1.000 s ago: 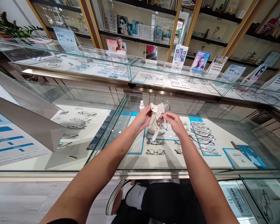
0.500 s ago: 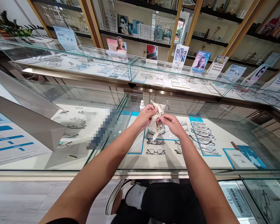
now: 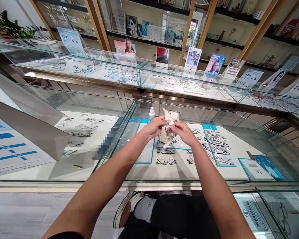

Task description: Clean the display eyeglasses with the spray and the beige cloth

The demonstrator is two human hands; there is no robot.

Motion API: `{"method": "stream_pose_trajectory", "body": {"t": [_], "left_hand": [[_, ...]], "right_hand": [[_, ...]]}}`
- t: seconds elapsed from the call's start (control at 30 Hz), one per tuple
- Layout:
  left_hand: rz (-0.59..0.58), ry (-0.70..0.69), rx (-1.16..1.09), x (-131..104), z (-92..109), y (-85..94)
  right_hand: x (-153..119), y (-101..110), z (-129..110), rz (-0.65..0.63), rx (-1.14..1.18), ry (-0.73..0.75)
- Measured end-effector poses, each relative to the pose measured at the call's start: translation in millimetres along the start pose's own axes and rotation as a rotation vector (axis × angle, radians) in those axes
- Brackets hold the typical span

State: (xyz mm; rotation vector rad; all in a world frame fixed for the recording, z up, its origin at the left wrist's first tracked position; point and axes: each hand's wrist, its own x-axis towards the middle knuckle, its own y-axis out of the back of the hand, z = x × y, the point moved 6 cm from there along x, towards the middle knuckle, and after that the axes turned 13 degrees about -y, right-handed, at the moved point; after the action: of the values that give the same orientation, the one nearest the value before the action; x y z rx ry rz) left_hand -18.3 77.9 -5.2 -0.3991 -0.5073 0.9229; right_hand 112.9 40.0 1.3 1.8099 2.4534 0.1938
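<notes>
My left hand [image 3: 154, 128] is closed in a pinch on a cream cleaning cloth [image 3: 172, 116], which hangs in folds above and below the fingers. A thin dark pair of glasses [image 3: 178, 112] is caught up in the cloth, a curved part of it showing at the upper right. My right hand [image 3: 183, 132] is pinched shut beside the left, at the glasses and the cloth's edge; its fingertips nearly touch the left thumb. The lenses are mostly hidden by cloth and fingers. Just behind my left hand, a small white bottle [image 3: 152, 113] stands upright on the glass counter.
Below my hands, the glass showcase [image 3: 139, 174] holds rows of eyeglass frames [image 3: 166, 161]. Folded white cards [image 3: 27, 132] stand at the left. A second showcase [image 3: 164, 94] with upright advert cards [image 3: 193, 61] runs across behind. My shoe [image 3: 123, 210] shows below the front edge.
My left hand has shifted slightly right and down, bringing both hands' fingertips together. The cloth has bunched higher and to the right, and more of the white bottle shows.
</notes>
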Motion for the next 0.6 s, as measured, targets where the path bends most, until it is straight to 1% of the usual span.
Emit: {"method": "stream_pose_trajectory", "body": {"t": [0.2,0.4,0.6], "left_hand": [[-0.016,-0.030,-0.070,-1.2,4.7,-4.9],[-0.015,-0.057,0.001,-0.5,2.1,-3.5],[-0.024,-0.085,0.044,-1.2,3.2,-6.3]], "right_hand": [[0.5,1.0,-4.5,-0.013,0.059,-0.011],[-1.3,-2.0,-6.3,-0.042,0.038,-0.003],[-0.8,-1.5,-5.0,-0.047,0.099,-0.008]]}}
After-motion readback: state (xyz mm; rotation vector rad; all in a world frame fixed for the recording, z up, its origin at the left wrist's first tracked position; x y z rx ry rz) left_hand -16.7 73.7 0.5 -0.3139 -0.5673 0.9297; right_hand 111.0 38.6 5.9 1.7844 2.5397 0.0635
